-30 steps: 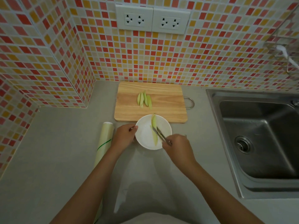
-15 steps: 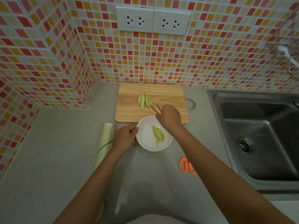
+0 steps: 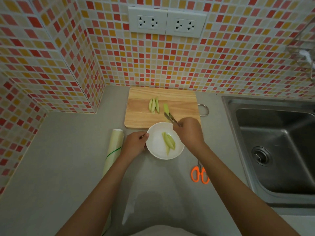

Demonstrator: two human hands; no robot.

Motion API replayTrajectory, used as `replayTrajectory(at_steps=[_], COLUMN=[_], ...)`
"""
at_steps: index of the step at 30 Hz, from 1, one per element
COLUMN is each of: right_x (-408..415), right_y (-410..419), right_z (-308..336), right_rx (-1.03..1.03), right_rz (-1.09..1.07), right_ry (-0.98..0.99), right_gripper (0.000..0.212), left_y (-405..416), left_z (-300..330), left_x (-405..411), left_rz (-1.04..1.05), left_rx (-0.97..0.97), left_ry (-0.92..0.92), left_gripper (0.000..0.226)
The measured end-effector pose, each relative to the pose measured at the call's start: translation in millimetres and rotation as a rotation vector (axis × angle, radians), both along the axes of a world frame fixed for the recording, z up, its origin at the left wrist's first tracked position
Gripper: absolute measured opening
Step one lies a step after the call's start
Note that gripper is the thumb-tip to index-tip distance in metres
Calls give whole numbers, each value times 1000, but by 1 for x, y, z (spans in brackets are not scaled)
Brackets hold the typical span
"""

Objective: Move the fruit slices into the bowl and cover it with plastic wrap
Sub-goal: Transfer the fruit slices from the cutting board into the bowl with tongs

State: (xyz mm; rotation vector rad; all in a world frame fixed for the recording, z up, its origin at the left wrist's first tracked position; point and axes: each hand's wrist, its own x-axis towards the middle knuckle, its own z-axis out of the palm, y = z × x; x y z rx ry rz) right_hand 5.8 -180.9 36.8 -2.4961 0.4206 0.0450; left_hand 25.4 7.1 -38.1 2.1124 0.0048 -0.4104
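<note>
The fruit slices are split between two places: three pale green slices (image 3: 154, 105) lie side by side on the wooden cutting board (image 3: 139, 116), a fourth slice (image 3: 166, 108) sits apart just to their right, and a small pile of slices (image 3: 168, 142) already rests in the white bowl (image 3: 156, 147), which stands on the grey surface (image 3: 68, 159) touching the board's near edge. The step in hand is the transfer, roughly halfway done by this count. The right hand (image 3: 189, 133) is closed around the handle end of a pair of metal tongs (image 3: 170, 118), whose tips meet the near end of the lone slice; whether they have pinched it or only touch it cannot be told from the head view. The left hand (image 3: 134, 143) has its fingers (image 3: 144, 136) curled against the bowl's left rim, steadying it. The next move seems to call for a firm but gentle pinch on the slim, probably slippery slice, a short lift over the rim, and a release onto the pile, then the same for the remaining three. For the covering step, the roll of plastic wrap (image 3: 113, 150) lies just left of the bowl, and orange-handled scissors (image 3: 199, 174) lie on the surface to the right, near the steel sink (image 3: 272, 150).
</note>
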Motion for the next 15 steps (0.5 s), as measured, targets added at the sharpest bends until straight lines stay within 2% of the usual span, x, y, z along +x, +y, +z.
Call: replayTrajectory(at_steps=[4,7,9,15], right_x=[-61,-74,-72,-12], right_y=[1,8,11,8], right_z=[-2,-11,-12,5], right_rx=[-30,-113,-186,-143], right_rz=[74,129,134,37], right_ry=[61,188,230,31], right_gripper=[41,26,24,36], left_y=[0,-1,-1,0], left_z=[-2,-1,0,0], left_x=[0,0,-1,-2], left_rz=[-5,-4,-10,-26], left_rx=[14,4,14,30], left_ry=[-18,-22,-34,-54], left_gripper=[33,32,33,34])
